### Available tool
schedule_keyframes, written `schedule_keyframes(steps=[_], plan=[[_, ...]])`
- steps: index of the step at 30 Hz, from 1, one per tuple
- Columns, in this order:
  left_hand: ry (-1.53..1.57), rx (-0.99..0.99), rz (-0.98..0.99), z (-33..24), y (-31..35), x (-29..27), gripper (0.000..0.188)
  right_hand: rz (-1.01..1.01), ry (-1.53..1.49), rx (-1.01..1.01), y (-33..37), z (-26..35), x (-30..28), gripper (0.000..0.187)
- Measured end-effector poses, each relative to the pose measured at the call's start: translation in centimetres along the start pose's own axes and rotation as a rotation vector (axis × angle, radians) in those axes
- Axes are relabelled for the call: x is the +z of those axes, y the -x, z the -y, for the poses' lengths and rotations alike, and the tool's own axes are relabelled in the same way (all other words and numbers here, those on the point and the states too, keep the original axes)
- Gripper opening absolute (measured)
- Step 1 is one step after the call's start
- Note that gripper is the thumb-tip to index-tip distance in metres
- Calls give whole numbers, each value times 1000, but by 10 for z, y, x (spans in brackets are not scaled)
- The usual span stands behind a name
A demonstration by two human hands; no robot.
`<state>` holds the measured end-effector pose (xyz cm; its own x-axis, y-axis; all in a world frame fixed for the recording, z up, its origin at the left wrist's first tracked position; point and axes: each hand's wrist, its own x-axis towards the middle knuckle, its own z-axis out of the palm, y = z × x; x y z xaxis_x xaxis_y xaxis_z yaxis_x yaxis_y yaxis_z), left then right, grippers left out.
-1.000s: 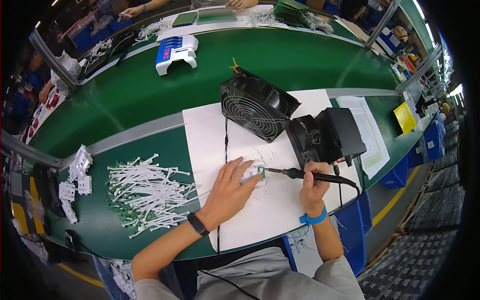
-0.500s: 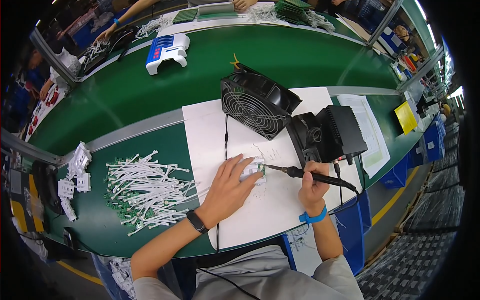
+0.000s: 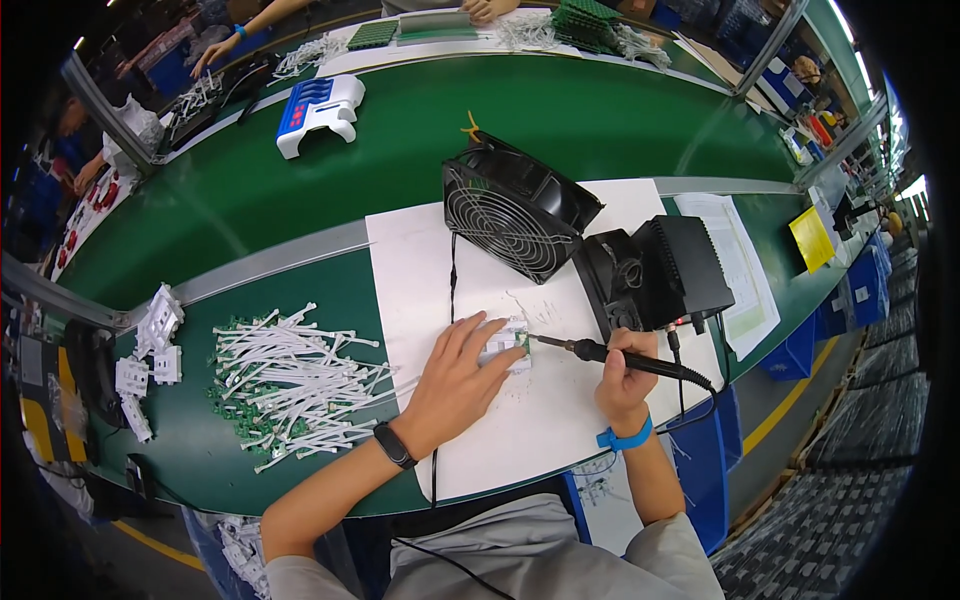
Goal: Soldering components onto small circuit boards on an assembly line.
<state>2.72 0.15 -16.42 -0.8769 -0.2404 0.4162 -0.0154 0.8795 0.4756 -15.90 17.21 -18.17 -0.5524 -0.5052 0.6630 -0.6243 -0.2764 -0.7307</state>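
Observation:
Over the white sheet [image 3: 550, 430], my left hand [image 3: 450, 380] steadies a small white plastic housing [image 3: 499, 341] between thumb and fingers, partly covering it. A small green circuit board [image 3: 523, 342] shows at the housing's right end. My right hand [image 3: 625, 382] is closed around the handle of a soldering iron [image 3: 590, 350]. The iron points left, its tip at or just above the board; contact cannot be made out. Left of the sheet lies a heap of white cable leads [image 3: 300, 375] with small green boards at their ends.
A black fan [image 3: 515, 210] and a black soldering station [image 3: 680, 270] stand beyond my hands. More white housings [image 3: 160, 325] lie far left. A white-and-blue device [image 3: 320, 110] sits on the green conveyor belt [image 3: 400, 120]. Across it, a co-worker's hand [image 3: 213, 52] reaches left.
The white-and-blue device has shifted left along the belt. The co-worker's hand at the far left has lifted. My hands and the iron have barely moved.

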Motion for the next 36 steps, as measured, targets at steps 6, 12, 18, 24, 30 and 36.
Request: schedule_keyframes(steps=[6,12,18,24,30,36], plan=[[3,-2,2,0,0,-1,37,29,32,29,-3,4,2,17],[36,-51,16,-3,-2,-1,42,-50,-5,-15,-5,4,1,16],[-14,-36,52,-3,-3,-2,49,-75,-14,-18,-7,8,-2,19],[-30,-1,111,-1,-9,-9,48,29,-61,73,-7,14,-10,24],[64,-1,157,7,-14,-17,48,61,-89,22,-11,15,-8,24],[68,6,171,7,-16,-18,48,101,-63,0,-14,13,-10,10]])
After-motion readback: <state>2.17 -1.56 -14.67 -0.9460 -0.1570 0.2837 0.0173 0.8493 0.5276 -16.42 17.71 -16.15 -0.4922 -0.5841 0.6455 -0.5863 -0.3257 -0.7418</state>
